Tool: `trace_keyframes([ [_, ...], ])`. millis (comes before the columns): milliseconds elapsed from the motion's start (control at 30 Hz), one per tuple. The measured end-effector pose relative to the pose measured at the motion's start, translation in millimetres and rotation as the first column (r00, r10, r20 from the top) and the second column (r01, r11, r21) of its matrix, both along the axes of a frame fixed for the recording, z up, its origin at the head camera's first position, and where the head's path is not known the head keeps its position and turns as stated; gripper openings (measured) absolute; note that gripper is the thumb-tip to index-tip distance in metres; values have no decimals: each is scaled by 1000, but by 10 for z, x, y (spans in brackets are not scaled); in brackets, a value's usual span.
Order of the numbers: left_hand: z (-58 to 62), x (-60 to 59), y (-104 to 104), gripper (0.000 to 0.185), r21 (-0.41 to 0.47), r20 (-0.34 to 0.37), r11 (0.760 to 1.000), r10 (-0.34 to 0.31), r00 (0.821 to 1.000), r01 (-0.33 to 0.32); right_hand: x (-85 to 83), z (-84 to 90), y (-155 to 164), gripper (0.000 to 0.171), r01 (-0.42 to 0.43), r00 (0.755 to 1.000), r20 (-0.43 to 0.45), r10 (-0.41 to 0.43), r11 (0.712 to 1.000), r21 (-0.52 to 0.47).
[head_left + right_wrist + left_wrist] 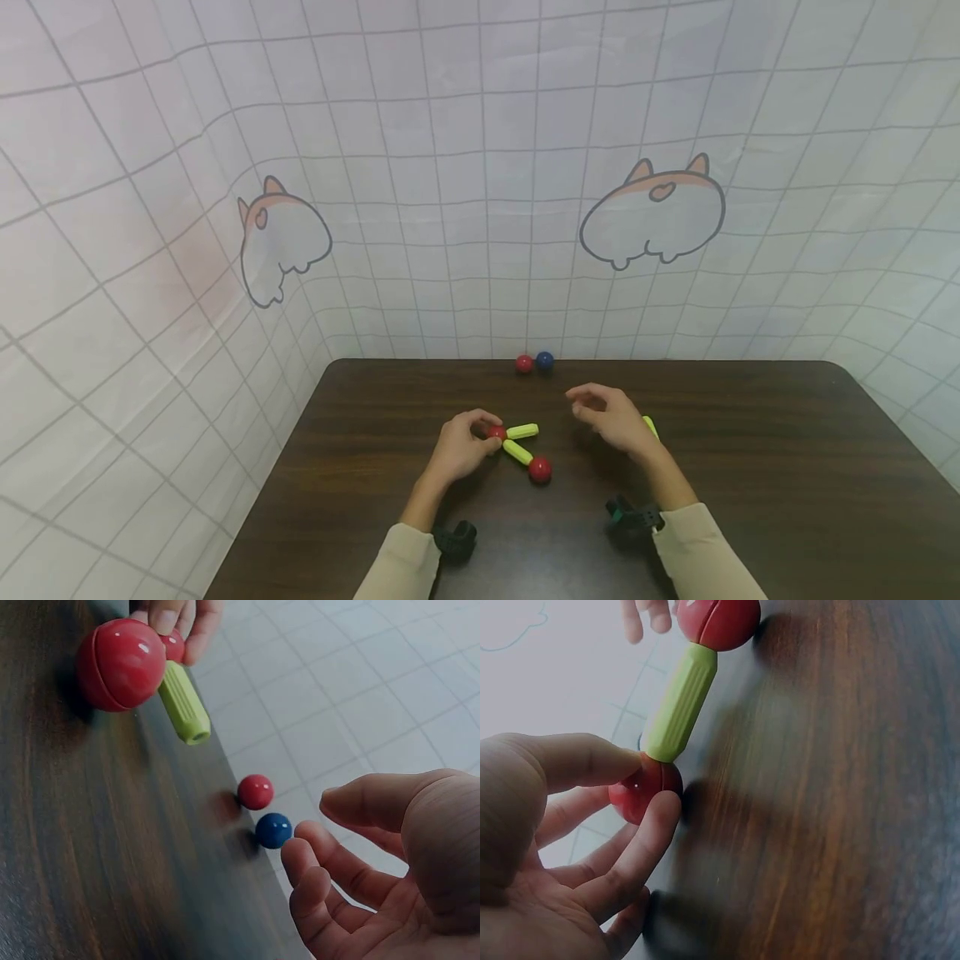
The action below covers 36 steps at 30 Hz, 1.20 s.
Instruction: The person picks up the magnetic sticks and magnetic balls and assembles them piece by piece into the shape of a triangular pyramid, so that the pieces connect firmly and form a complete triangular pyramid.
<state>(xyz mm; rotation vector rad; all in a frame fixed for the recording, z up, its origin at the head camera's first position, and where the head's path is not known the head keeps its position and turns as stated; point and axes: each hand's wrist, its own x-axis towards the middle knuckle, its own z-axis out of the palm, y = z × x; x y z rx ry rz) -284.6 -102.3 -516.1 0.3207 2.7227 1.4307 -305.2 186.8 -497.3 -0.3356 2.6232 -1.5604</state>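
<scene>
No writing or brand marks can be read on anything here; the backdrop cloth [480, 167] carries only a grid and two cartoon animal outlines. The left hand [459, 446] pinches a small red ball [496, 432] between thumb and fingers near the middle of the dark wooden table [750, 467]. Two yellow-green rods meet at that ball: one rod [522, 431] points away to the right with its far end free, the other rod [517, 452] runs toward the near side to a bigger red ball [540, 469] resting on the table. The right hand [611, 417] hovers just right of this piece — fingers loosely curled and spread, holding nothing. Behind its wrist a third yellow-green rod [649, 426] is mostly hidden, only a sliver showing. At the far table edge a loose red ball [523, 363] and a blue ball [545, 361] sit just beside each other, well apart from both hands. Both wrist views are blurred, and dark wrist-mounted gear [456, 540] sits by each beige sleeve
</scene>
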Motion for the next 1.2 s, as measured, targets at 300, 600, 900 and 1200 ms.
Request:
trace_keyframes([
  [300, 22, 10, 11, 23, -2, -7, 1000, 2, 1000, -2, 18, 56, 68, 31, 13, 1000, 1, -13, 1000, -9],
  [600, 15, 11, -4, 24, 1, 10, 1000, -8, 1000, 8, -98, 72, 82, 30, 0, 1000, -15, 0, 999, -32],
  [900, 23, 7, -22, 24, 10, 27, 1000, -19, 999, 18, -529, 198, -12, 37, -105, 994, -1, 106, 990, 89],
  [1200, 18, 9, -18, 23, 14, 38, 1000, -14, 999, 14, -976, 186, -71, 44, -159, 986, 67, 151, 977, 144],
])
